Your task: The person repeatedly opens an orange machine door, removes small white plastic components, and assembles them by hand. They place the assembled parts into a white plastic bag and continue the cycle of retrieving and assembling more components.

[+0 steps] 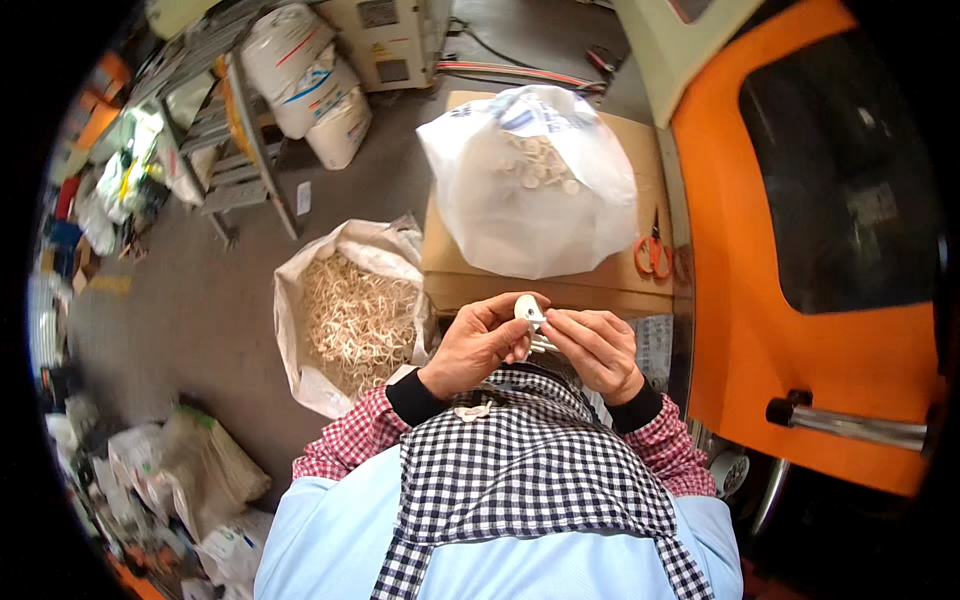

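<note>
In front of my apron, a small white rounded plastic part (pixel 528 306) with a dark hole is held between my hands. My left hand (pixel 478 343) grips it from the left with thumb and fingers. The fingertips of my right hand (pixel 600 352) are pinched together at its right edge. Thin white plastic stems (pixel 541 344) show just below, between the hands. Beyond the hands, a clear-white plastic bag (pixel 460 215) holds several round white parts (pixel 545 165). It rests on a cardboard box (pixel 560 288).
Orange scissors (pixel 654 255) lie on the box, right of the bag. An open sack (pixel 295 330) of thin white plastic scraps (pixel 360 315) stands left. An orange machine door (pixel 720 330) with a handle (pixel 850 424) is close on the right. A metal stepladder (pixel 255 150) and stacked sacks (pixel 300 75) stand far left.
</note>
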A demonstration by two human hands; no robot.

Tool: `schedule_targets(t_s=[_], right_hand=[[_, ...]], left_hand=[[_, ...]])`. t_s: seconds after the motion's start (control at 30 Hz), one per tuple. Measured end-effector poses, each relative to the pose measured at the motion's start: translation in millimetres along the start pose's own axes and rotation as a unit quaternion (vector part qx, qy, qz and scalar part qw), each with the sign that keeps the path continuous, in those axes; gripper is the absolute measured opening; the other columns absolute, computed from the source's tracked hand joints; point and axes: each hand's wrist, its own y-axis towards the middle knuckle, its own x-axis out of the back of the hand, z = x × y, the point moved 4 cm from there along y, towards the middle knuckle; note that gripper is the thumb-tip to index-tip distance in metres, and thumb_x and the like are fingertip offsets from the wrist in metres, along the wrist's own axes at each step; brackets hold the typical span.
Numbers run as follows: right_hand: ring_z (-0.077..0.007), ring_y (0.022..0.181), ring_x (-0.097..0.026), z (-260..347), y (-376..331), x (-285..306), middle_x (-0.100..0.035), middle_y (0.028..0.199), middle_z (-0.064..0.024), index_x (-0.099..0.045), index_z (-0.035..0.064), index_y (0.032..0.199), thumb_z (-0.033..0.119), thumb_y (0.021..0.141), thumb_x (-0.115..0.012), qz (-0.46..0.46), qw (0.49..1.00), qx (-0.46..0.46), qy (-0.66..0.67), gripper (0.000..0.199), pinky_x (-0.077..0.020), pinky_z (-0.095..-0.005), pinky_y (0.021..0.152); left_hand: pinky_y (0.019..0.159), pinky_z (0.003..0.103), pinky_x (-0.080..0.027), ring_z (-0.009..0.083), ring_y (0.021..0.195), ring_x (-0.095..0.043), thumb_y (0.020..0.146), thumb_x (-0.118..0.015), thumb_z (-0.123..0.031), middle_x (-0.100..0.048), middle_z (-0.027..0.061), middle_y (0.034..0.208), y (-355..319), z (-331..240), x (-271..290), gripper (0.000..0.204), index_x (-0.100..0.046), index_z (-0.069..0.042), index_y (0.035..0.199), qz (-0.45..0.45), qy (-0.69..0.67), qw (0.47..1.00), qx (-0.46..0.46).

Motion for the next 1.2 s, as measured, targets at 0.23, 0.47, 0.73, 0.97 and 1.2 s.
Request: schedule_targets(t_s=[0.23, 0.47, 0.73, 0.97, 1.2], right_hand=[[-0.0192, 0.083, -0.061, -24.6, 5.4, -45.2, -0.062, 0.099, -0.0112, -0.058, -0.0016, 0.109, 0.012, 0.09, -0.053, 0.058, 0.837, -0.337, 0.428, 0.024, -0.0491, -0.0289, 0.072], [-0.0224, 0.08, -0.059, -16.1, 28.0, -35.2, -0.056, 0.093, -0.0119, -0.048, 0.0003, 0.107, 0.027, 0.079, -0.065, 0.183, 0.934, -0.196, 0.238, 0.042, -0.0477, -0.0303, 0.069], [-0.0253, 0.071, -0.057, -2.3, 27.2, -51.2, -0.052, 0.08, -0.01, -0.049, 0.0035, 0.088, 0.027, 0.078, -0.064, 0.341, 0.932, -0.063, 0.102, 0.03, -0.0466, -0.0341, 0.062], [-0.0293, 0.074, -0.059, 1.7, 33.2, -61.0, -0.055, 0.086, -0.0119, -0.047, 0.0022, 0.093, 0.027, 0.082, -0.06, 0.41, 0.89, -0.108, 0.167, 0.03, -0.0471, -0.0364, 0.061], [-0.0316, 0.069, -0.06, 3.3, 31.9, -75.2, -0.057, 0.072, -0.016, -0.048, 0.0009, 0.091, 0.022, 0.088, -0.053, 0.489, 0.841, -0.088, 0.215, 0.022, -0.0455, -0.0389, 0.058]], left_hand=[[0.056, 0.016, -0.043, 0.0052, 0.062, -0.051, 0.092, -0.052, -0.011, -0.061, 0.0041, 0.089, -25.1, -2.5, 15.9, 0.031, -0.05, 0.002, 0.12, -0.097, 0.001, 0.993, -0.071], [0.052, 0.015, -0.041, 0.0037, 0.059, -0.05, 0.091, -0.055, -0.014, -0.063, 0.0075, 0.101, -42.0, -6.4, 22.5, 0.034, -0.05, 0.003, 0.12, -0.126, 0.043, 0.987, -0.087], [0.052, 0.019, -0.04, 0.0053, 0.058, -0.05, 0.09, -0.056, -0.013, -0.056, 0.0005, 0.069, -43.5, -7.8, 14.6, 0.029, -0.053, 0.002, 0.115, -0.112, 0.106, 0.986, -0.069], [0.054, 0.02, -0.041, 0.0051, 0.062, -0.051, 0.09, -0.056, -0.013, -0.057, 0.0004, 0.073, -51.3, -5.4, 21.3, 0.03, -0.052, 0.001, 0.116, -0.128, 0.126, 0.98, -0.085], [0.062, 0.027, -0.047, 0.0165, 0.071, -0.058, 0.084, -0.059, -0.005, -0.057, 0.0083, 0.084, -68.6, -14.0, 27.2, 0.041, -0.045, 0.002, 0.123, -0.128, 0.33, 0.924, -0.145]])
